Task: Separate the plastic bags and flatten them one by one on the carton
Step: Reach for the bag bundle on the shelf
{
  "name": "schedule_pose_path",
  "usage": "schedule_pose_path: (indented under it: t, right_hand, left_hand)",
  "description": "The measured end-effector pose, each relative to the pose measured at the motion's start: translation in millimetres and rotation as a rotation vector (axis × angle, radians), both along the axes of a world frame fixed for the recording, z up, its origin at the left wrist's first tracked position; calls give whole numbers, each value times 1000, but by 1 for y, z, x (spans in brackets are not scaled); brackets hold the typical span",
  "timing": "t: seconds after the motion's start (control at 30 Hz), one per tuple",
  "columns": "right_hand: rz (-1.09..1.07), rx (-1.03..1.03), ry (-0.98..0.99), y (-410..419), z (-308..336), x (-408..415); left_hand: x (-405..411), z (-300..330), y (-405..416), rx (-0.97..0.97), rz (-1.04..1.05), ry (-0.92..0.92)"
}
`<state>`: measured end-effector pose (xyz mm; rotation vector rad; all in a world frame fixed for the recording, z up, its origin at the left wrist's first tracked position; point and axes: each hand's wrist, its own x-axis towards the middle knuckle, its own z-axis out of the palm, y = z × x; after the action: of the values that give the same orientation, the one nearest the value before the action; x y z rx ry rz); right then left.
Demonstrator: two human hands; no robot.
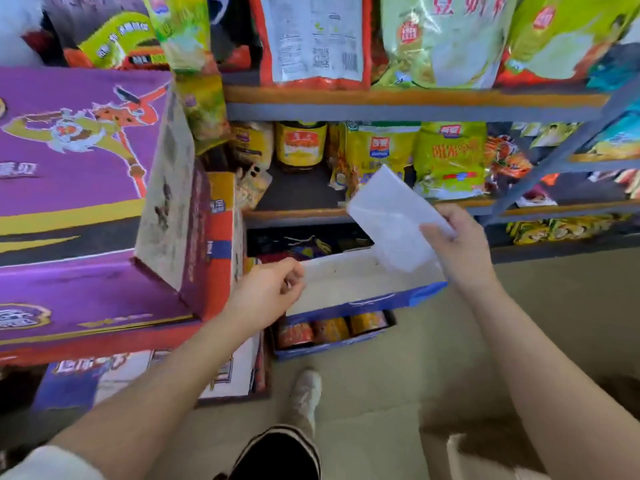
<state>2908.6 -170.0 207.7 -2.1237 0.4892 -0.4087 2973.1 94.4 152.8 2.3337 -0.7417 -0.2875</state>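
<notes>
our right hand [460,244] pinches the plastic bags [394,220] mid-air, our left hand [266,292] loosely curled and empty; nothing flattened on the carton [69,150] yet.

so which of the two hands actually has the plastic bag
The right hand does: it pinches the white translucent plastic bag up in front of the shelves. The left hand is curled loosely with no bag in it, beside the purple carton.

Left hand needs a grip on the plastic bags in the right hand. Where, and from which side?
Pinch the free upper-left corner of the plastic bags, coming from the left. The right hand pinches the lower right edge, so the stack sticks out flat up and left, unobstructed. The left hand sits below-left, loosely curled, holding nothing visible.
</notes>
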Motion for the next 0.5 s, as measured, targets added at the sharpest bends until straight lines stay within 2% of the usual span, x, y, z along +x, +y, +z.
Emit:
schedule_pose_path:
  t: [0.17, 0.27, 0.4, 0.5]
  right_hand:
    - [141, 57, 323, -65, -95, 65]
    - [131, 97, 534, -88, -174, 106]
    - [106, 232, 830, -96, -288, 140]
    - [191, 296, 941, -92, -350, 153]
  left_hand:
    - [56, -77, -57, 67, 37, 136]
    - [86, -121, -76, 106, 95, 199]
    - [114, -180, -83, 119, 188, 173]
    - [123, -213, -91, 73, 285, 121]
